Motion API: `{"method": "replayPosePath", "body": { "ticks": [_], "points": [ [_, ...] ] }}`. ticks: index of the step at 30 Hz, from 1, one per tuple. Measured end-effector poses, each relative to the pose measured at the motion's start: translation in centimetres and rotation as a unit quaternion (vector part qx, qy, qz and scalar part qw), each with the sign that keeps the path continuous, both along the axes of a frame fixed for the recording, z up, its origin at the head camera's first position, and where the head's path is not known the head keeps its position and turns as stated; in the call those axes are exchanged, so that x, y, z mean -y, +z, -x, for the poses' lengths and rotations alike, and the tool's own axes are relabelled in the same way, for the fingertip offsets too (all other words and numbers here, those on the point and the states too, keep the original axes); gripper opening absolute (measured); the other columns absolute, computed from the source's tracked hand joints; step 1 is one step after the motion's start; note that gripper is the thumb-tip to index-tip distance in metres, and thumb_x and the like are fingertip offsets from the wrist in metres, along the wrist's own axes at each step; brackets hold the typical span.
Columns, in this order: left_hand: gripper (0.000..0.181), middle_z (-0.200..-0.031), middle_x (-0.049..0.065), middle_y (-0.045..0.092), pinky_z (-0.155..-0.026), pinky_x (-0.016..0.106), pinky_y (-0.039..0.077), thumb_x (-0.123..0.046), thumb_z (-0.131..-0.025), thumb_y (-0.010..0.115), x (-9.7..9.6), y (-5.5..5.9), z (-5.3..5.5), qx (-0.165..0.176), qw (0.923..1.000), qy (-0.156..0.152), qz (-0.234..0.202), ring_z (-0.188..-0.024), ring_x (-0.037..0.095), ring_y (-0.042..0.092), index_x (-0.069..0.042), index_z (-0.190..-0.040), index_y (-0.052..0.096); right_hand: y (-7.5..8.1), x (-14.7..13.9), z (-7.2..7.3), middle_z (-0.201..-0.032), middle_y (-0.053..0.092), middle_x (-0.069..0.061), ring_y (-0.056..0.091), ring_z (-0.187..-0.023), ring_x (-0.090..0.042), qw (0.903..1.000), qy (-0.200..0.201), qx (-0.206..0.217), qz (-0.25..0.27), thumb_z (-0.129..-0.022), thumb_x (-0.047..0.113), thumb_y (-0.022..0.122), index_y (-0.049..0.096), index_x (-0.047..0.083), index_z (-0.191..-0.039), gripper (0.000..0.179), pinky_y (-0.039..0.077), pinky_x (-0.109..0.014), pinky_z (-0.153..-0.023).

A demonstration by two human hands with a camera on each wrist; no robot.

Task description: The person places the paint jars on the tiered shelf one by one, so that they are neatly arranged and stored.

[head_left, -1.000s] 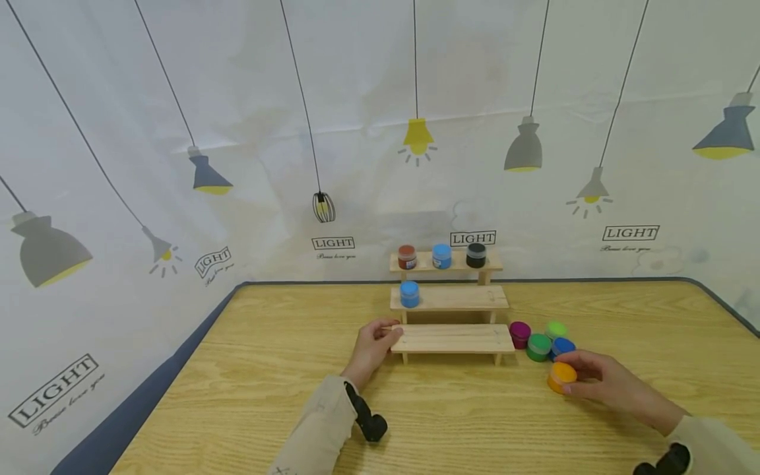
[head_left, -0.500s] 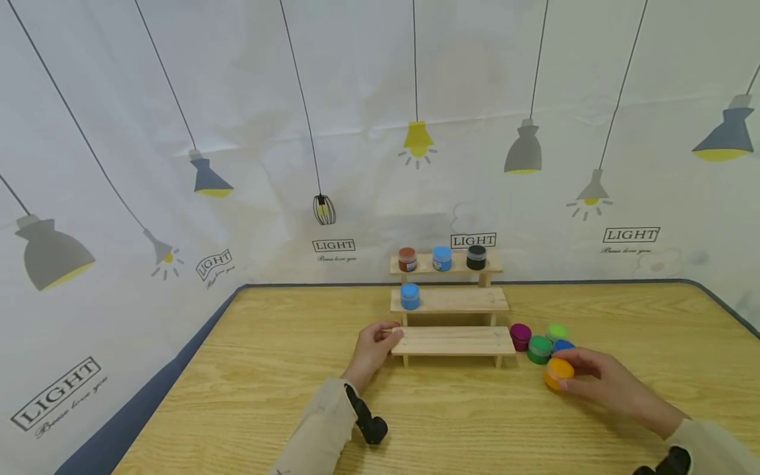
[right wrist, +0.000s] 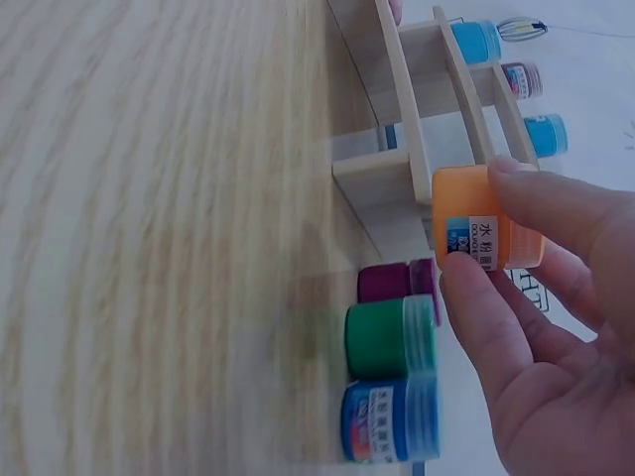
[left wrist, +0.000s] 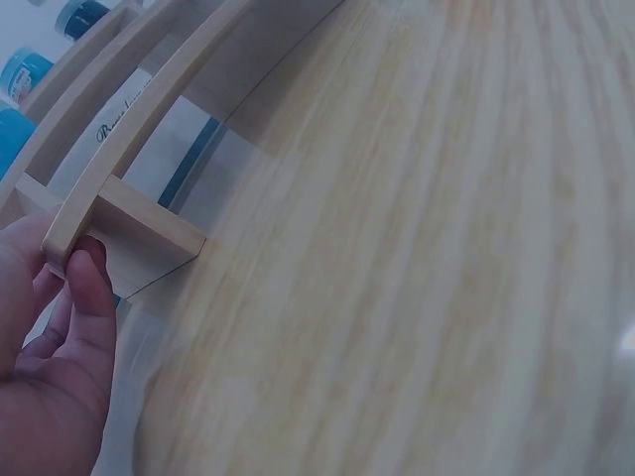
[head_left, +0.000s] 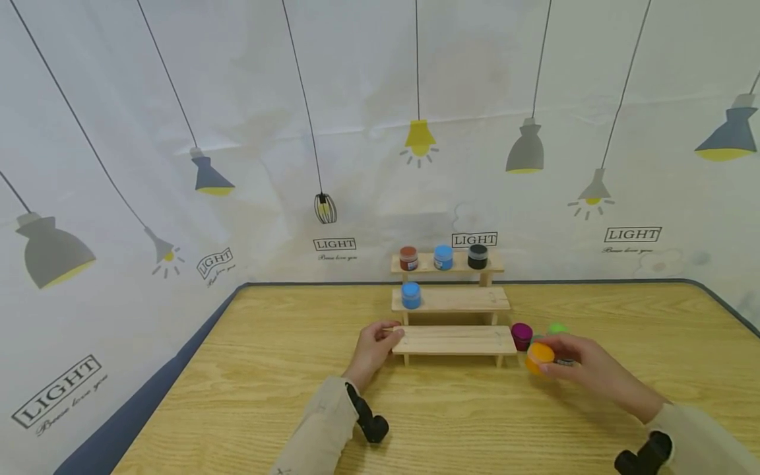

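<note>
My right hand [head_left: 584, 369] holds an orange paint jar [head_left: 539, 358] between thumb and fingers, up off the table, just right of a three-tier wooden stand [head_left: 454, 340]. In the right wrist view, the jar's printed label [right wrist: 471, 238] shows and the jar overlaps the end of the lowest shelf. My left hand [head_left: 373, 348] pinches the left end of that shelf; the left wrist view shows the thumb and fingers around the board's end [left wrist: 74, 223]. A light blue jar [head_left: 411, 295] stands at the left of the middle shelf. The lowest shelf bears no jar.
Red-brown [head_left: 408, 258], light blue [head_left: 443, 257] and black [head_left: 477, 256] jars line the top shelf. Right of the stand, purple [head_left: 522, 336], light green [head_left: 558, 327], green [right wrist: 377, 339] and blue [right wrist: 372, 421] jars stand on the table, partly behind my right hand.
My right hand has lifted the orange jar and carried it left toward the stand, now covering much of the green and blue jars. The left hand keeps its place on the shelf.
</note>
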State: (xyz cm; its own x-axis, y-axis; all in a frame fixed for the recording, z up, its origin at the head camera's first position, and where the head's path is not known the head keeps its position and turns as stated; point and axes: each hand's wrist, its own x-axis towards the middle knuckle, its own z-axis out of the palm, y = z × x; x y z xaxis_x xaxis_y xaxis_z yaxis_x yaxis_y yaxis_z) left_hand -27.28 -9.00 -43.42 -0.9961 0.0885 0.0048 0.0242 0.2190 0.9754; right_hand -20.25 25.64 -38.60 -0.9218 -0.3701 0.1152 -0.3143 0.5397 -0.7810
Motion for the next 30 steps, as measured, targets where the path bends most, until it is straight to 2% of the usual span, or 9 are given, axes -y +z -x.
{"method": "replayPosePath", "body": {
  "ticks": [5, 10, 13, 18, 24, 27, 30],
  "points": [
    [0.028, -0.079, 0.005, 0.059, -0.054, 0.026, 0.043, -0.016, -0.087, 0.058, 0.0, 0.9, -0.6, 0.001, 1.0000, -0.005, -0.007, -0.061, 0.010, 0.048, 0.001, -0.109, 0.059, 0.6, 1.1, 0.3, -0.105, 0.057, -0.016, 0.054, -0.087, -0.001, 0.9994, 0.019, -0.027, 0.008, -0.084, 0.016, 0.061, 0.051, -0.009, -0.116, 0.042, 0.047, -0.025, -0.075],
    [0.027, -0.079, 0.009, 0.058, -0.055, 0.027, 0.043, -0.011, -0.088, 0.056, -0.4, 2.6, -1.8, -0.005, 1.0000, -0.002, 0.001, -0.061, 0.011, 0.047, 0.006, -0.109, 0.057, 1.3, 2.0, 0.8, -0.109, 0.056, -0.017, 0.054, -0.089, -0.004, 0.9990, 0.032, -0.025, 0.018, -0.084, 0.016, 0.062, 0.049, -0.008, -0.119, 0.045, 0.047, -0.028, -0.075],
    [0.027, -0.080, 0.009, 0.058, -0.056, 0.027, 0.043, -0.011, -0.088, 0.055, -0.5, 3.1, -2.1, -0.005, 1.0000, 0.001, -0.002, -0.062, 0.010, 0.047, 0.006, -0.109, 0.057, 1.8, 2.7, 1.1, -0.109, 0.056, -0.017, 0.055, -0.089, -0.006, 0.9989, 0.034, -0.030, 0.013, -0.083, 0.018, 0.063, 0.048, -0.008, -0.120, 0.047, 0.047, -0.027, -0.074],
    [0.027, -0.080, 0.009, 0.058, -0.056, 0.026, 0.043, -0.012, -0.088, 0.056, -0.5, 3.1, -2.2, -0.007, 1.0000, -0.002, -0.002, -0.062, 0.011, 0.048, 0.005, -0.109, 0.058, 2.4, 4.0, 1.8, -0.102, 0.058, -0.013, 0.056, -0.084, -0.011, 0.9977, 0.043, -0.053, 0.003, -0.082, 0.017, 0.063, 0.051, -0.007, -0.116, 0.043, 0.047, -0.025, -0.070],
    [0.027, -0.080, 0.008, 0.058, -0.056, 0.027, 0.043, -0.011, -0.088, 0.056, -0.5, 3.1, -2.2, -0.005, 1.0000, 0.000, -0.001, -0.062, 0.010, 0.048, 0.005, -0.109, 0.058, 3.2, 5.7, 2.8, -0.103, 0.057, -0.013, 0.055, -0.087, -0.020, 0.9980, 0.052, -0.034, 0.010, -0.082, 0.019, 0.064, 0.051, -0.005, -0.118, 0.045, 0.047, -0.025, -0.067],
    [0.028, -0.081, 0.010, 0.058, -0.057, 0.028, 0.044, -0.011, -0.088, 0.056, -0.5, 3.2, -2.3, -0.004, 1.0000, 0.000, 0.003, -0.063, 0.010, 0.048, 0.006, -0.110, 0.057, 3.2, 6.6, 3.5, -0.103, 0.058, -0.010, 0.055, -0.090, -0.023, 0.9972, 0.051, -0.054, -0.006, -0.082, 0.021, 0.064, 0.052, -0.002, -0.118, 0.045, 0.047, -0.031, -0.070],
    [0.029, -0.083, 0.011, 0.059, -0.057, 0.028, 0.044, -0.012, -0.088, 0.056, -0.4, 2.8, -1.9, -0.002, 1.0000, -0.002, 0.001, -0.063, 0.011, 0.048, 0.006, -0.110, 0.057, 3.3, 7.5, 4.3, -0.103, 0.058, -0.009, 0.055, -0.093, -0.024, 0.9962, 0.051, -0.069, -0.012, -0.082, 0.021, 0.064, 0.052, -0.002, -0.118, 0.045, 0.045, -0.039, -0.077]
  ]
}}
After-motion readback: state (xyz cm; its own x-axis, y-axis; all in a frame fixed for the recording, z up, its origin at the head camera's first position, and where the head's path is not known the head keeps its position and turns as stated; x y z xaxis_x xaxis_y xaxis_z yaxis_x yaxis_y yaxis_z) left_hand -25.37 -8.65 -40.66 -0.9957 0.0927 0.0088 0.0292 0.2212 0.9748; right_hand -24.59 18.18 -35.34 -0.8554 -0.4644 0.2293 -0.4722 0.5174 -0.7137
